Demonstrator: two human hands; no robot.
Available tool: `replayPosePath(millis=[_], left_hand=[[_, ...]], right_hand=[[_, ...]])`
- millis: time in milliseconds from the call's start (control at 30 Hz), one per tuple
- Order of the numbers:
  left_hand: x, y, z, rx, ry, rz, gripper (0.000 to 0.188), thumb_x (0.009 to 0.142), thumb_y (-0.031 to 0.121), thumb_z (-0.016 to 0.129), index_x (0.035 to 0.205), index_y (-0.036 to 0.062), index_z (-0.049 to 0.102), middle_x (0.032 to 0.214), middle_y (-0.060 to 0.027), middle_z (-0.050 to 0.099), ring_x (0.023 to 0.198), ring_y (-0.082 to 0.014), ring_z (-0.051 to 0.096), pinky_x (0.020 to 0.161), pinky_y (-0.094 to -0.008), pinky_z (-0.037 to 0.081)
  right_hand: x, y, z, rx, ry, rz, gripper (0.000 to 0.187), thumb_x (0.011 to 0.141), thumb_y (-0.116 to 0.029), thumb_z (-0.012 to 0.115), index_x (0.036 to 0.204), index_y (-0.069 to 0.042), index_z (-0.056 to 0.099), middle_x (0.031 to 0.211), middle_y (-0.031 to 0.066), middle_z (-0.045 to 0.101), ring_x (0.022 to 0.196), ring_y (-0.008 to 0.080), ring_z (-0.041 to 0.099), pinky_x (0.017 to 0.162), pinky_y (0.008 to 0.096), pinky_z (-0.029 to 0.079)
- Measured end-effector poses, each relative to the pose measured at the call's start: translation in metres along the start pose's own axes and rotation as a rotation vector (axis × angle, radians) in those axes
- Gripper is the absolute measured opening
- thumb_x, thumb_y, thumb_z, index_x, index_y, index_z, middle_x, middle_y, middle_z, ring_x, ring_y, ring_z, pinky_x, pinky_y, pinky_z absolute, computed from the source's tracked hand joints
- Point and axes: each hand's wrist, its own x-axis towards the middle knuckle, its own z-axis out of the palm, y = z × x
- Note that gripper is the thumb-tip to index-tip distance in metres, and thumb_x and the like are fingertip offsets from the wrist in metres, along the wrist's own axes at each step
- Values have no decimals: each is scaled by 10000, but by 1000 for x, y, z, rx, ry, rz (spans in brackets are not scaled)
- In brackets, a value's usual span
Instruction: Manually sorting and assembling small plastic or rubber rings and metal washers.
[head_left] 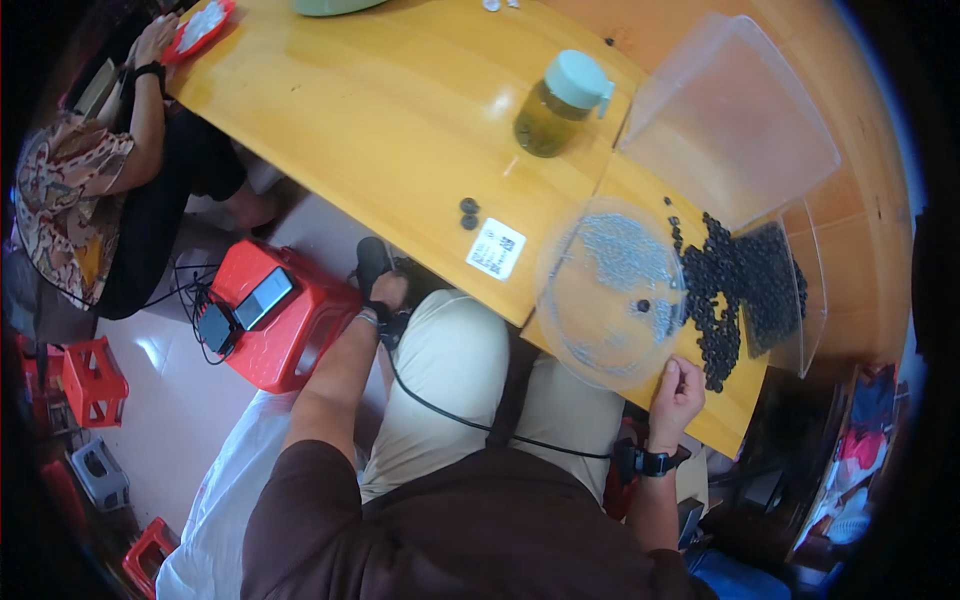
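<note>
At the table's near right edge, my right hand [677, 403] is closed, with thumb and fingertips together. Whatever it may hold is too small to make out. Just beyond it stands a round clear tray [553, 347] holding many small silvery pieces [622, 248] and one small black round part [643, 306]. To the tray's right lies a spread of small black round parts [712, 300], reaching a clear plastic box [812, 335] with more of them inside. My left hand [390, 292] is low beside my left knee, below the table edge; its fingers are not distinct.
A jar with a pale green lid [553, 115], a white printed card [496, 249] and two black parts [468, 213] sit on the table [400, 130]. A large clear bin [735, 120] is at far right. A red stool [265, 345] carries a phone; another person [75, 200] sits far left.
</note>
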Motion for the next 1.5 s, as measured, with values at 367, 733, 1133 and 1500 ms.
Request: replayPosePath(millis=[367, 733, 1133, 1500], left_hand=[[-53, -10, -23, -316, -71, 77, 250, 786, 249, 523, 804, 40, 660, 863, -229, 638, 838, -379, 619, 726, -460, 489], [-95, -56, 49, -980, -99, -277, 282, 766, 271, 564, 877, 27, 651, 874, -186, 658, 804, -344, 634, 692, -387, 493], [-61, -24, 51, -935, 75, -818, 578, 822, 378, 526, 1173, -78, 470, 1081, -290, 561, 976, -348, 595, 765, -417, 483], [-86, -15, 92, -1184, -112, -499, 325, 781, 220, 551, 964, -31, 648, 937, -132, 659, 894, -272, 603, 784, -385, 456]], right_hand=[[1, 2, -4, 64, 39, -110, 65, 837, -32, 579, 874, 6, 618, 700, 78, 538, 589, 167, 492, 548, 275, 396], [3, -2, 3, 61, -20, -93, 67, 848, -26, 566, 878, 12, 613, 782, 110, 599, 691, 220, 578, 631, 297, 453], [1, 0, 0, 17, -32, -13, 82, 871, -28, 555, 904, 18, 615, 755, 60, 550, 668, 129, 512, 603, 248, 412], [2, 0, -2, 42, 5, -149, 67, 840, -21, 576, 884, 18, 610, 758, 105, 577, 676, 198, 556, 614, 275, 435]])
